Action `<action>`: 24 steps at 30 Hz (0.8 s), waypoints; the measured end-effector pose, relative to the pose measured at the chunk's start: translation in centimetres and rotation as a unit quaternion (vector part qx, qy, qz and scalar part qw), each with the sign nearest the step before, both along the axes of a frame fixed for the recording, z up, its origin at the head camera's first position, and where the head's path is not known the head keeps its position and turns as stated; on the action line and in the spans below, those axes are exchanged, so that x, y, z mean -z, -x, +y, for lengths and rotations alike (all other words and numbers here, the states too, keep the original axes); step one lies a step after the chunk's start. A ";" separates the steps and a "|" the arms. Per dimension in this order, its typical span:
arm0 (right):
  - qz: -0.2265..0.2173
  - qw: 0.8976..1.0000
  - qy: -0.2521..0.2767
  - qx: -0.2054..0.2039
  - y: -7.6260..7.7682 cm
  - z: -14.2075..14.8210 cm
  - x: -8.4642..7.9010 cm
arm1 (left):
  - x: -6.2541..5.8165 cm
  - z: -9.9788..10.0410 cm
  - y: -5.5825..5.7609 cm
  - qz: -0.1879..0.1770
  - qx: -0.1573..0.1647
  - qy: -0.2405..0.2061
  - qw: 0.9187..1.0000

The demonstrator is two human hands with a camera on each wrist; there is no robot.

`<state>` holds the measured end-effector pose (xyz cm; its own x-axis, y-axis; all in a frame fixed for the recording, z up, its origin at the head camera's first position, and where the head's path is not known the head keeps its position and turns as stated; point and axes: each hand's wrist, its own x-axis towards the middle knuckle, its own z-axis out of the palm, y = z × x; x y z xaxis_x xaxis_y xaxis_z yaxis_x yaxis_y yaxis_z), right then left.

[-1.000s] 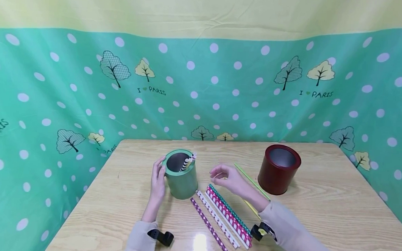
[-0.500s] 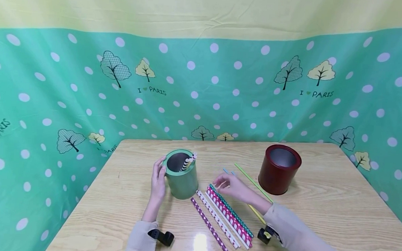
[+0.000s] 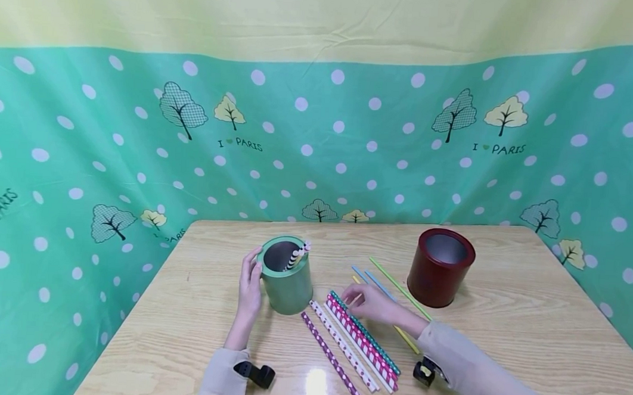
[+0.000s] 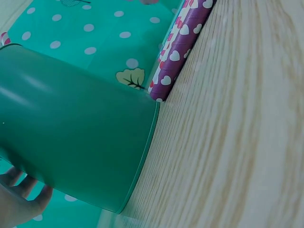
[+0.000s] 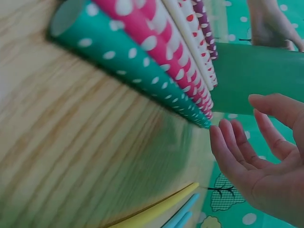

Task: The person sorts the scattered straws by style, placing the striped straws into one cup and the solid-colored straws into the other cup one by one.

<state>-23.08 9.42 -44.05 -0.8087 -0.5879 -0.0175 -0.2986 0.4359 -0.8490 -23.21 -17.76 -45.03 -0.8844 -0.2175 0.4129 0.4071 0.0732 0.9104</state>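
A green canister stands upright at the table's middle left, with several patterned straws leaning out of its opening. My left hand rests against its left side near the rim; in the left wrist view its fingertips touch the wall. Several paper straws lie side by side in front: teal dotted, pink and white, red-dotted white, purple hearted. At the teal straw's far end hovers my right hand, thumb and fingers apart with nothing between them.
A dark red canister stands at the back right, its visible inside bare. Left of it lie a green straw, blue straws and a yellow straw. A dotted green curtain hangs behind the wooden table.
My right hand has moved down and slightly right to the teal straw's end, uncovering the blue straws. The left hand stays at the green canister.
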 end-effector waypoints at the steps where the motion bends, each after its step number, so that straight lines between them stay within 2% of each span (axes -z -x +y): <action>1: 0.001 1.000 -0.004 -0.004 0.0 0.0 0.1 | 0.0 0.0 0.0 0.000 0.000 0.000 1.000; 17: 0.014 0.999 -0.041 -0.030 0.1 0.7 1.0 | 0.1 0.0 0.0 0.011 -0.001 0.008 1.000; 24: 0.013 0.998 -0.038 -0.041 0.2 0.9 1.3 | 0.0 0.1 0.0 0.009 -0.004 0.010 1.000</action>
<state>-23.31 10.30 -45.31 -0.7588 -0.6499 -0.0438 -0.3574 0.4716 -0.8061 -23.22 -17.71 -45.00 -0.8750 -0.2168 0.4330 0.4228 0.0938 0.9014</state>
